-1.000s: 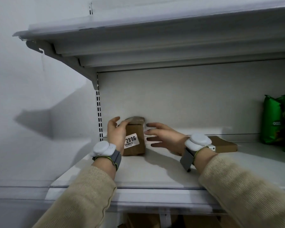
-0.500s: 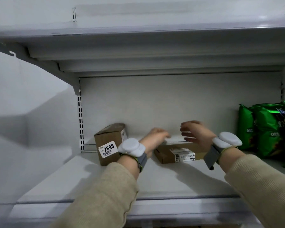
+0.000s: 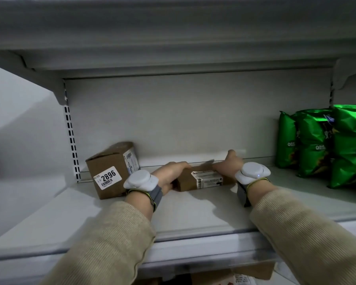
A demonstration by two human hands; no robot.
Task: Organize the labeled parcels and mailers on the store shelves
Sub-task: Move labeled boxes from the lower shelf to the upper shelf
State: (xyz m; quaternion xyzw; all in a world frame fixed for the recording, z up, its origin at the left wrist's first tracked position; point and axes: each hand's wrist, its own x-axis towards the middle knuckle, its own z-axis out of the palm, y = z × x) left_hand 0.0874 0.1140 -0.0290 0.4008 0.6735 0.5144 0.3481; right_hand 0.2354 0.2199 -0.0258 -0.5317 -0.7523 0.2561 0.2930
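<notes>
Head camera looks forward and down, close to the shelf [image 3: 193,217].

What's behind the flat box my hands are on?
Only the shelf's grey back panel shows behind the flat box. The left hand and right hand cover its rear edge.

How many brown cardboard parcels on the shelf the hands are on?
2. The taller parcel labelled 2896 stands at the left; the flat parcel lies beside it, gripped by the left hand and right hand. More cardboard shows under the shelf, mostly hidden.
</notes>
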